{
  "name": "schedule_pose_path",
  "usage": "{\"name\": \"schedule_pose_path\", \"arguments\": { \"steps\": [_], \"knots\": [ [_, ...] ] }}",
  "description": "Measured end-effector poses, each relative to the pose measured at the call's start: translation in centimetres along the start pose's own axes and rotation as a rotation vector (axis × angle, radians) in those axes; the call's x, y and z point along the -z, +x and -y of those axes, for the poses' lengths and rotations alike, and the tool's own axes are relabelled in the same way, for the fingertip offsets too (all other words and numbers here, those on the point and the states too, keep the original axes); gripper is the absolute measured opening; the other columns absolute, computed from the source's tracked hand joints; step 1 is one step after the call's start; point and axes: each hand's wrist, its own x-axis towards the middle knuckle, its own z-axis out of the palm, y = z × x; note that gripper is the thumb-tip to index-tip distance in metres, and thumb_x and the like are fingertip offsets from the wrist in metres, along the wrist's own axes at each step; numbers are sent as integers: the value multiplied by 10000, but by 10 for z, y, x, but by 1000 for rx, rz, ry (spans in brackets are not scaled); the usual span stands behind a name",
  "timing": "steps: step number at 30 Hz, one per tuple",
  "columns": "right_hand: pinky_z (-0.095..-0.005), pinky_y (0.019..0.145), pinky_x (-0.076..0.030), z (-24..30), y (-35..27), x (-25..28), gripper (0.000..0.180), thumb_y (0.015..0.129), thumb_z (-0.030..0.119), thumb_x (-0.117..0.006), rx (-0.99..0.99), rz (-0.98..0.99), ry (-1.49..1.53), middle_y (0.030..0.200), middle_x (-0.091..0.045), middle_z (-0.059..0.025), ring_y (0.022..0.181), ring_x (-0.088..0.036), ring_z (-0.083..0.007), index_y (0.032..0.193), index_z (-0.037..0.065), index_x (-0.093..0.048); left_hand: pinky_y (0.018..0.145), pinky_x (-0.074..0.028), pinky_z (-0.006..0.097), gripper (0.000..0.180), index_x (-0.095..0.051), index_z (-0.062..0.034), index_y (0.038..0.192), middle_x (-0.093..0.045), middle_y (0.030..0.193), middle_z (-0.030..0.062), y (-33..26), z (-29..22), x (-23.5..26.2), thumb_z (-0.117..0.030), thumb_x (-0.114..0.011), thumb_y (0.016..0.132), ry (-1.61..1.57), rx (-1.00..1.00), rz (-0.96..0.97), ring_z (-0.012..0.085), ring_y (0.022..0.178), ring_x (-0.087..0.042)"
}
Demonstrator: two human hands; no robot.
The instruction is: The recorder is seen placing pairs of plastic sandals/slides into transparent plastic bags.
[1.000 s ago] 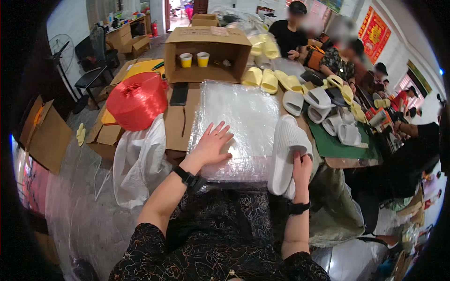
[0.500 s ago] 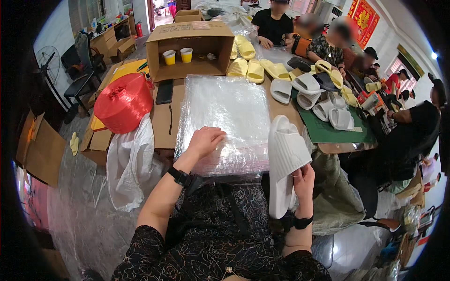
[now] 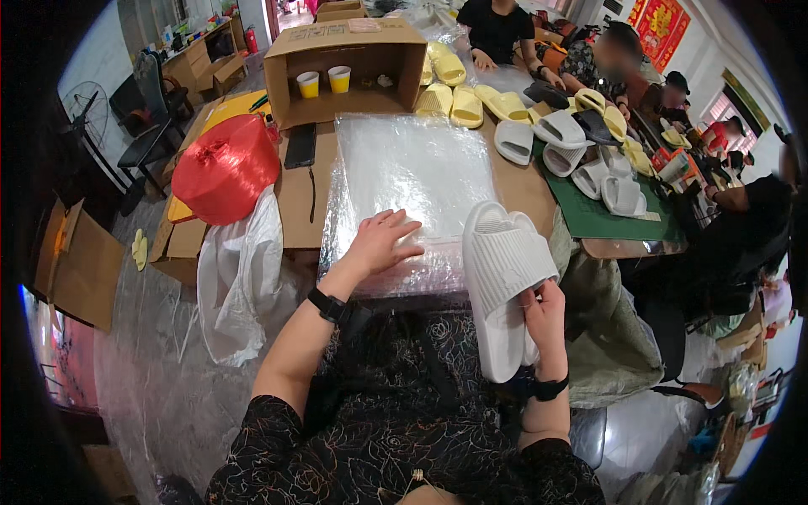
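A pair of white ribbed slide slippers (image 3: 503,286) stands upright in my right hand (image 3: 545,316), soles together. Its fingers are closed round their edge, near the strap. The second slipper mostly hides behind the first. My left hand (image 3: 383,244) rests with spread fingers on a stack of clear plastic bags (image 3: 417,172) in front of me, holding nothing. The uppermost bag lies askew over the others, and pinkish bag edges show along the near side.
A roll of red plastic twine (image 3: 225,168) and a black phone (image 3: 300,146) lie left of the bags. Behind stands an open cardboard box (image 3: 345,42) with two cups. Yellow, white and black slippers (image 3: 515,141) crowd the right side, partly on a green mat (image 3: 610,227). Other people sit beyond.
My left hand has moved slightly right, its fingers spreading wider. The top bag has shifted away from me over the stack. The slippers in my right hand have come a little left.
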Motion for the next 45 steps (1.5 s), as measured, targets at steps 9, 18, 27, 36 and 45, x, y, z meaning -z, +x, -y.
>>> {"name": "schedule_pose_path", "arguments": {
  "steps": [9,18,27,36,45],
  "knots": [
    [-415,707,-488,32,-5,-11,223,871,118,-631,30,113,-172,949,-627,-202,823,-621,-384,1053,-11,-632,1021,-405,405,358,-671,-164,1190,-642,1230,83,9,3,9,-357,-455,981,-239,-27,-70,299,1208,-540],
    [-463,718,-489,29,-10,-25,231,848,162,-653,73,211,-172,937,-625,-212,846,-607,-423,1026,14,-646,986,-452,399,456,-647,-141,1229,-648,1223,118,-1,-2,11,-388,-654,846,-261,30,-120,290,1177,-572],
    [-488,702,-477,30,-9,-41,249,837,212,-649,172,292,-392,852,-592,-220,810,-588,-411,856,-30,-595,783,-541,321,386,-620,-93,1258,-721,1028,143,1,-10,21,-239,-633,902,-551,231,-245,269,901,-707],
    [-459,748,-514,14,29,-92,239,877,231,-604,138,248,-585,891,-604,-200,852,-619,-372,900,-7,-599,1083,-366,446,263,-681,-98,1159,-532,1395,125,-9,-49,36,-161,-579,924,-230,-303,-278,360,1328,-430],
    [-443,738,-531,-26,145,-165,171,886,174,-565,135,55,-700,928,-621,-189,870,-636,-347,927,12,-605,1105,-360,400,292,-635,-66,1214,-576,1348,105,-17,-69,53,-100,-544,939,-538,-341,-137,313,1344,-440]
  ]
}}
